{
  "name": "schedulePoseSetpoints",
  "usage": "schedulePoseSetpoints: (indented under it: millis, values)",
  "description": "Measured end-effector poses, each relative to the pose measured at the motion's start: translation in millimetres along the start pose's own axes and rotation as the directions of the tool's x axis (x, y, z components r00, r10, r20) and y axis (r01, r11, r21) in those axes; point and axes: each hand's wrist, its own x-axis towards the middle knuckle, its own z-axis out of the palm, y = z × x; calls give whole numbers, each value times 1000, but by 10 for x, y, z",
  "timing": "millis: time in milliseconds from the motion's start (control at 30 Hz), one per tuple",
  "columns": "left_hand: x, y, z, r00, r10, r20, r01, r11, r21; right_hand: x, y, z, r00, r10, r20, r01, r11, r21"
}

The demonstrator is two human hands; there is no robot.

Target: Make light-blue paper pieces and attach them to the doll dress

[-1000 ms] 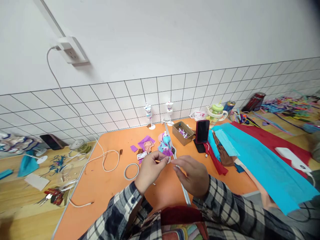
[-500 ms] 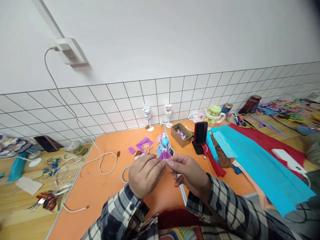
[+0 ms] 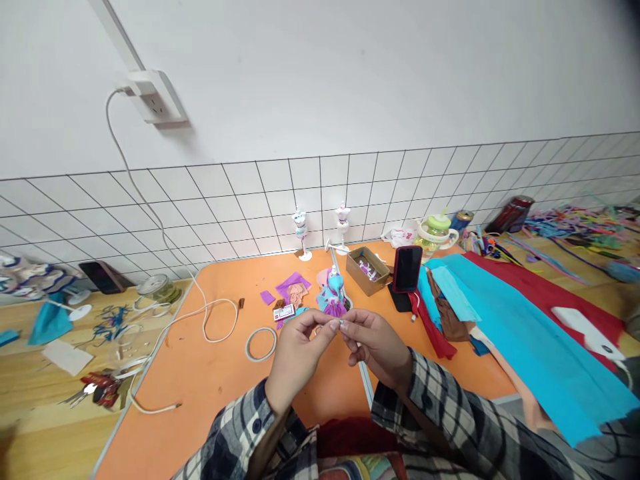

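Note:
My left hand (image 3: 306, 350) and my right hand (image 3: 375, 343) meet fingertip to fingertip over the middle of the orange table (image 3: 220, 387). Both pinch at the same spot; a tiny bluish bit shows between the fingers, too small to name. Just beyond them stands a miniature dress form (image 3: 334, 293) dressed in turquoise and purple, its lower part hidden by my hands. A ring of tape (image 3: 261, 344) lies left of my left hand. Purple and peach fabric scraps (image 3: 295, 290) lie behind it, with a small white label (image 3: 284, 313) close by.
Two small white mannequins (image 3: 301, 233) stand against the tiled wall. A cardboard box (image 3: 367, 270) with small purple-white pieces and an upright phone (image 3: 407, 269) are at right, beside turquoise cloth (image 3: 525, 340). A white cable (image 3: 205, 327) and scissors (image 3: 100, 387) lie at left.
My left hand has turned and dropped its knuckles, so its thumb now shows and the tape ring is uncovered. The view has shifted slightly left. Both hands still meet at the fingertips.

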Motion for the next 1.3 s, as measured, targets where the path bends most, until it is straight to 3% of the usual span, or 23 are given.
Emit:
schedulePoseSetpoints:
  millis: [133,267,433,533,700,800,900,1000,1067,1200,1300]
  values:
    - [35,1,-43,983,-140,118,152,984,-97,3,2,-93,983,-178,-41,158,940,-304]
    - [73,-16,-61,975,-152,162,159,987,-36,-2,33,-160,906,-423,13,350,731,-586]
    - [119,36,-53,991,-33,127,-6,956,292,30,20,-202,765,-624,159,494,411,-766]
    - [161,55,-36,993,85,87,-115,889,443,70,-11,-213,715,-671,197,524,328,-786]
    - [208,33,-49,987,36,156,-78,959,272,117,-40,-198,742,-651,158,549,455,-702]
    - [212,25,-100,992,39,117,-68,966,249,130,-55,-174,786,-607,119,519,542,-661]
    - [200,24,-145,982,174,78,-190,921,340,134,-84,-137,817,-575,45,463,606,-646]
    - [181,25,-144,930,344,126,-365,842,397,123,-116,-97,832,-555,25,448,644,-620]
    - [173,33,-125,912,394,114,-404,816,413,110,-128,-79,843,-537,24,447,675,-587]
    - [177,75,-111,942,324,84,-333,881,335,104,-118,-99,876,-481,15,423,754,-502]
    - [188,111,-128,970,190,150,-220,950,220,135,-111,-151,892,-451,16,409,793,-452]
